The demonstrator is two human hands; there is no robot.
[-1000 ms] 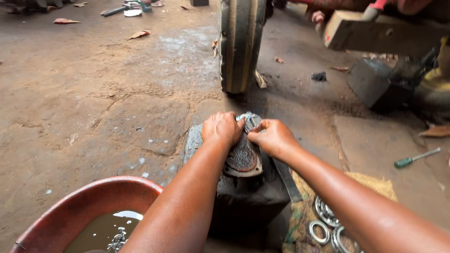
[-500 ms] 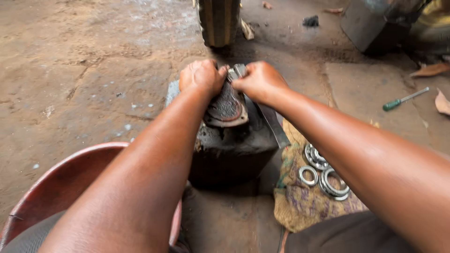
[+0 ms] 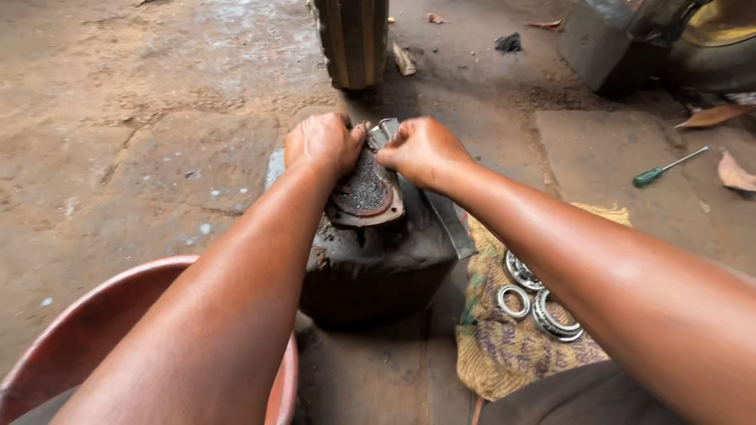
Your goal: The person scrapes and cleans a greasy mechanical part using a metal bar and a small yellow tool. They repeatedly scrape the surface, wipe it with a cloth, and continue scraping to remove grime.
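Left hand [image 3: 321, 143] and right hand [image 3: 423, 149] both grip the far end of a greasy metal plate [image 3: 365, 191] lying on a dark block [image 3: 378, 264]. Bearing rings [image 3: 543, 303] on a cloth [image 3: 504, 346] lie right; a red basin [image 3: 118, 315] near left, a tyre [image 3: 353, 39] beyond.

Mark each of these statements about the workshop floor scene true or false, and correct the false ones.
1. Both hands grip the dirty metal part on the black block. True: the left hand and the right hand hold its far end.
2. The bearing rings lie in the red basin. False: they lie on the woven cloth.
3. The green-handled screwdriver lies on the ground at the right. True.
4. The tyre lies flat beside the basin. False: it stands upright beyond the block.
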